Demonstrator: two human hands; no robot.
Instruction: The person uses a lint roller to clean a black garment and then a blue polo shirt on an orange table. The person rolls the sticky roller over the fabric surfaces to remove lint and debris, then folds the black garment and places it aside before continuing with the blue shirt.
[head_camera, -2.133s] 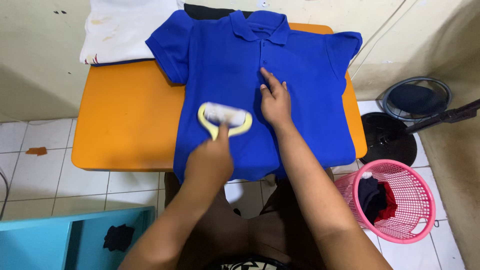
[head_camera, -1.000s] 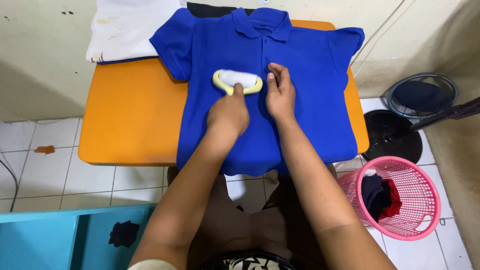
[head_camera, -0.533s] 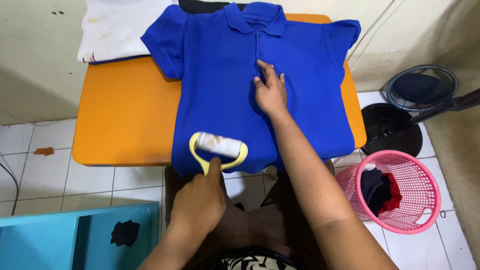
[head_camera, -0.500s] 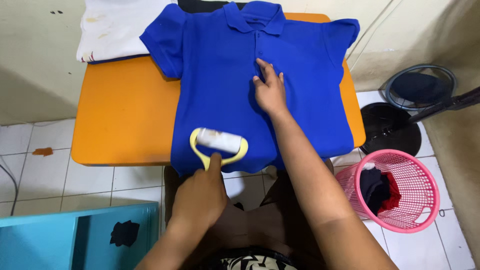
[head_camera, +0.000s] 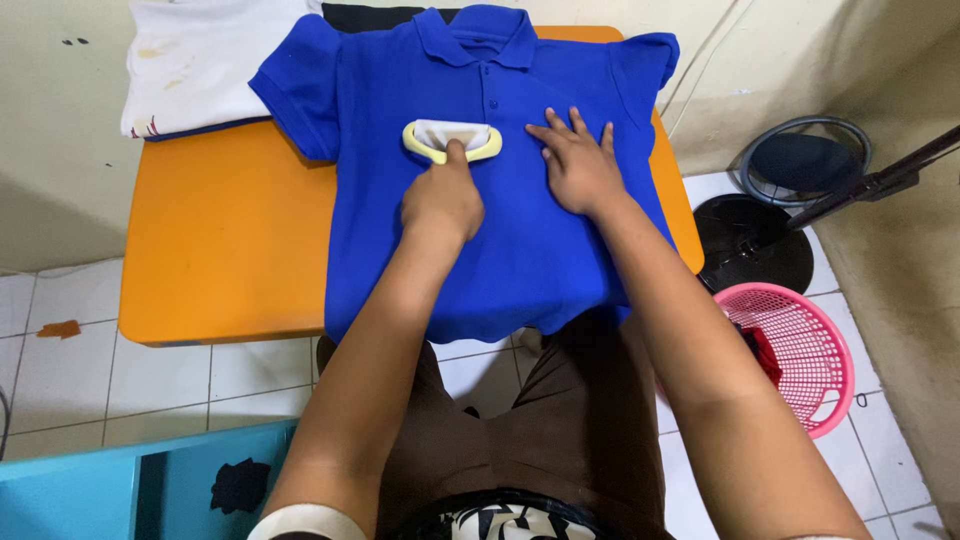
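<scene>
Yellow-framed white lint roller (head_camera: 452, 141) is gripped by left hand (head_camera: 442, 198); blue cotton polo shirt (head_camera: 480, 190) is pinned taut under flat, open right hand (head_camera: 578, 165).

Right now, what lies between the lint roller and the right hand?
Head view: only blue polo shirt, its button placket, lies between the lint roller and the right hand.

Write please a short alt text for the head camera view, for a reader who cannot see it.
A person's left hand pushes a yellow lint roller over the chest of a blue polo shirt while the right hand presses flat on it. The shirt lies on an orange table; a pink basket stands on the tiled floor at the right.
</scene>
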